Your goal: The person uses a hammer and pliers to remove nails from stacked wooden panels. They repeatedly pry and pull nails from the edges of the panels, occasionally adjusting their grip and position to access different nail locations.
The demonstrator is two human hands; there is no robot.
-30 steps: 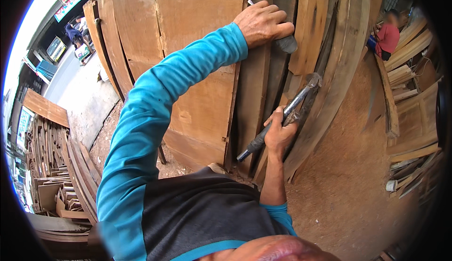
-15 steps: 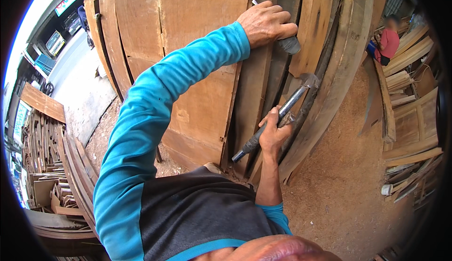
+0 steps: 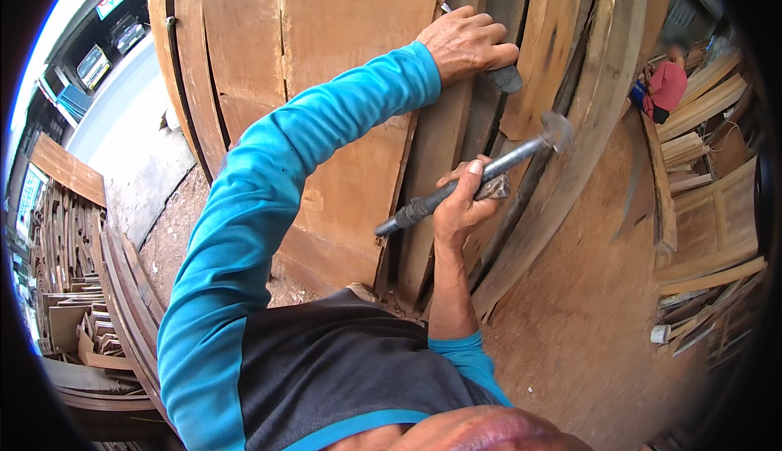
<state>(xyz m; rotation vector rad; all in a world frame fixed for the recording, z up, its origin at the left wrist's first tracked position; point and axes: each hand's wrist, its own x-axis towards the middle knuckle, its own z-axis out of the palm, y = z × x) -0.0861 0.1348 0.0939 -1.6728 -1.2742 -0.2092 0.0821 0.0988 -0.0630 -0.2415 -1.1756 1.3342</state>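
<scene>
My left hand [image 3: 468, 42] is closed around a chisel [image 3: 507, 79] with a dark, rounded handle end. Its thin metal tip pokes out on the other side of the fist, by the edge of a large brown wooden panel [image 3: 350, 117]. Lower down, my right hand [image 3: 464, 203] grips a hammer [image 3: 521, 155] with a metal shaft and a dark wrapped grip. The hammer's head is slightly blurred and points up to the right, apart from the chisel. A greyish, crumpled-looking piece [image 3: 494, 187] shows beside the right fingers; I cannot tell what it is.
Several long upright boards [image 3: 599, 117] lean beside the panel. Stacked wood [image 3: 69, 247] lies at the left, more planks [image 3: 709, 207] at the right. A person in a red shirt [image 3: 668, 89] sits at the far right. Brown, dusty ground [image 3: 570, 313] stretches below.
My right hand has risen with the hammer, whose shaft now lies flatter and whose head has moved a little right. My left hand keeps its grip on the chisel, almost in place.
</scene>
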